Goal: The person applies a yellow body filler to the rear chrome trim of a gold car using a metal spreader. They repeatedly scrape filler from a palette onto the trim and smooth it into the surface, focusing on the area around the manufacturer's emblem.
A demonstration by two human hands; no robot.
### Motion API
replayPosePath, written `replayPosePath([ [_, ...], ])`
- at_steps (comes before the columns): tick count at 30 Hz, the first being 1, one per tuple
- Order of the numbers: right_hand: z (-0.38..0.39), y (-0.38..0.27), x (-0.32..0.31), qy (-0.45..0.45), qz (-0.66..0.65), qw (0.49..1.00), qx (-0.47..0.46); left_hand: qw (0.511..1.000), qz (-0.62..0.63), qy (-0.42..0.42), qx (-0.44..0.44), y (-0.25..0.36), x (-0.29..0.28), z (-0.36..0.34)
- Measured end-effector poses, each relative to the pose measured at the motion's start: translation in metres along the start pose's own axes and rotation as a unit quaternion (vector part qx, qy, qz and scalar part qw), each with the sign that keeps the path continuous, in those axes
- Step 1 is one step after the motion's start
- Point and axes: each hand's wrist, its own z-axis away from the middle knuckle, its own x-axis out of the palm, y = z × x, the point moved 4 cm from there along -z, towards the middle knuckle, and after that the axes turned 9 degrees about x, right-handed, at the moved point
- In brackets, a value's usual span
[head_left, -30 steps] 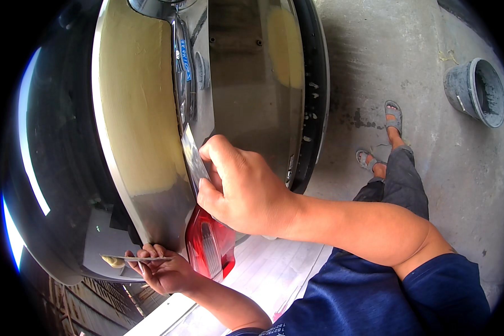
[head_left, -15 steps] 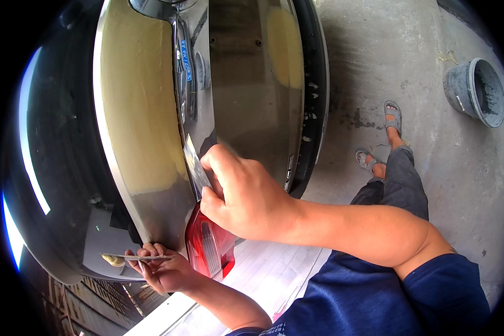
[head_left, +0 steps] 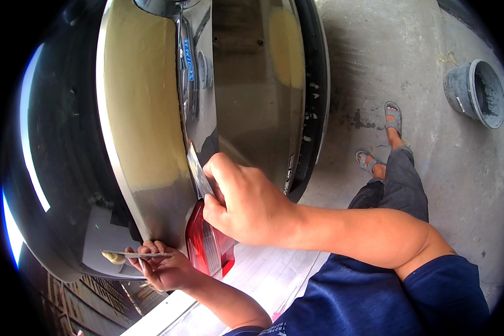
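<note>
My right hand (head_left: 249,204) is closed on a thin flat metal spreader (head_left: 197,172). The spreader's edge lies along the chrome trim side of a car's rear panel, just beyond the red and clear tail light (head_left: 204,241). A broad coat of yellowish filler (head_left: 140,106) covers most of that panel, ending in bare grey near the light. At lower left, my left hand (head_left: 168,269) grips a thin flat blade (head_left: 145,255) by its near part. A lump of yellow putty (head_left: 114,258) clings to the blade's far end.
The car's dark rear window (head_left: 61,140) lies left of the coated panel. Another filler patch (head_left: 286,47) marks the lower tailgate above the black bumper (head_left: 313,106). A grey bucket (head_left: 476,94) stands on the concrete floor (head_left: 364,56) at right; my sandalled feet (head_left: 393,117) are nearer.
My right hand and the spreader have slid a little toward the tail light along the trim. My left hand with its putty blade stays nearly still.
</note>
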Motion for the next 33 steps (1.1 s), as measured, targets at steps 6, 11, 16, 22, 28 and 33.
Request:
replayPosePath([
  [6, 0.003, 0.0, 0.002, -0.006, 0.005, 1.0, 0.003, 1.0, 0.005, -0.007, -0.003, -0.001, 0.0, 0.0],
  [11, 0.005, 0.0, 0.004, -0.021, 0.014, 1.0, 0.01, 1.0, 0.005, -0.011, -0.003, 0.0, 0.001, 0.001],
  [16, 0.009, 0.0, 0.004, -0.029, 0.019, 0.999, 0.012, 1.0, -0.004, -0.002, 0.003, -0.001, -0.001, 0.0],
  [22, 0.023, 0.002, 0.0, -0.058, 0.011, 0.997, 0.053, 0.999, -0.023, -0.038, -0.004, 0.001, -0.001, 0.0],
  [28, 0.033, -0.014, -0.035, -0.06, 0.019, 0.998, 0.006, 0.996, -0.068, -0.016, -0.048, 0.009, 0.007, 0.008],
  [33, 0.042, -0.033, -0.054, -0.08, 0.055, 0.988, -0.121, 0.988, -0.062, -0.017, -0.139, 0.012, 0.066, 0.054],
])
